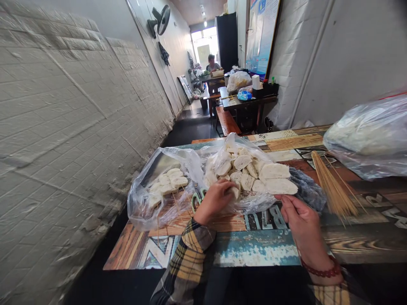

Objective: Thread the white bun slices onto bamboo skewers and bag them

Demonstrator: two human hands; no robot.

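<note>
Left hand palm-down, grip round one slice; right hand pinch-tight on two slices

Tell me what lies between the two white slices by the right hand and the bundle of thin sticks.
Crumpled dark grey material lies between the white slices and the thin sticks in the head view; cloth or plastic, I cannot tell.

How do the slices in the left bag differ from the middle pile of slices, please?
The left slices lie mostly side by side, while the middle pile is a loose jumble. The left slices make a smaller group; the middle pile is bigger and heaped higher. Thin sticks stick out from the left slices, but I see none in the middle pile's jumbled slices. Both are pale, with clear plastic around them.
</note>
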